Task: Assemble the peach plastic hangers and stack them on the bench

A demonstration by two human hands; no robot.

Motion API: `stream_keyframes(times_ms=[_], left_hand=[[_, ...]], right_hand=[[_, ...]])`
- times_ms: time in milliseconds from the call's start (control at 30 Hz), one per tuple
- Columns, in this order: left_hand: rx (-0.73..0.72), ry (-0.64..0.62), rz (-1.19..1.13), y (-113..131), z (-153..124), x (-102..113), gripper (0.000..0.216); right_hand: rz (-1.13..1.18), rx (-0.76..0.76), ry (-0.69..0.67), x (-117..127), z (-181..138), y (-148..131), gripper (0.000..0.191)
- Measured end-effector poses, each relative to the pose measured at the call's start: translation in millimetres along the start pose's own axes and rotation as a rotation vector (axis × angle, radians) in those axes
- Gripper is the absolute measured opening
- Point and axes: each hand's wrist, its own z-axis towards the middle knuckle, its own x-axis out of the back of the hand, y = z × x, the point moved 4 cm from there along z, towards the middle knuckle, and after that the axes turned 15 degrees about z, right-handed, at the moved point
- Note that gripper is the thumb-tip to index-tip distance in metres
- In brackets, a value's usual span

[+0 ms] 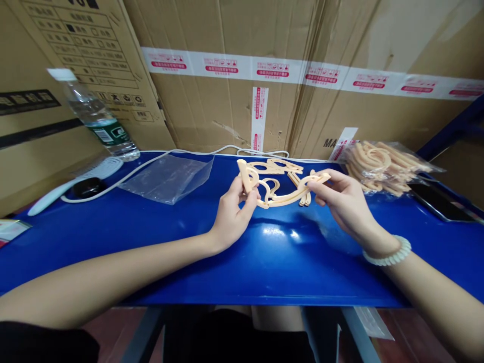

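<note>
Both my hands hold a curved, cream-coloured frame piece (284, 199) above the blue table; it looks like plastic or wood with looped cut-outs. My left hand (235, 209) pinches its left end, where a short bar stands up. At the other end, the thumb and fingers of my right hand (342, 201) close on the tip. Behind it lie similar cream pieces (276, 166), flat on the table, and a pair of thin strips (304, 197) partly hidden by the held piece.
A clear bag of cream curved parts (381, 166) sits at the right beside a dark phone (438, 201). On the left are a flat clear bag (170, 176), a water bottle (104, 121), a pale brush (79, 179), a black object (88, 187) and a white cable (147, 169). Cardboard (212, 111) stands behind.
</note>
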Motion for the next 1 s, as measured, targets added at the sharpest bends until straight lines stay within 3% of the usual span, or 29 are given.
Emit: stream_keyframes(times_ms=[233, 400, 500, 633, 700, 1000], left_hand=[[0.013, -0.03, 0.119, 4.4, 0.0, 3.0, 0.016], [-0.106, -0.294, 0.04, 17.7, -2.3, -3.7, 0.016], [-0.154, -0.48, -0.093, 23.0, -7.2, -10.9, 0.019], [0.104, -0.632, -0.231, 11.8, -11.3, -20.9, 0.021], [0.141, -0.679, -0.182, 7.0, -11.9, -23.6, 0.023], [-0.092, -0.666, 0.155, 15.6, -7.0, -18.7, 0.03]], right_hand=[[0.161, -0.048, -0.018, 0.0, 3.9, 0.6, 0.032], [0.058, -0.136, -0.19, -6.7, 2.3, 11.4, 0.034], [-0.034, -0.07, -0.277, -12.7, -0.6, 13.2, 0.03], [-0.115, 0.082, -0.372, -20.8, -5.0, 9.7, 0.02], [-0.161, 0.144, -0.425, -23.8, -7.6, 8.6, 0.014], [-0.346, 0.353, -0.608, -27.9, -15.0, 4.4, 0.018]])
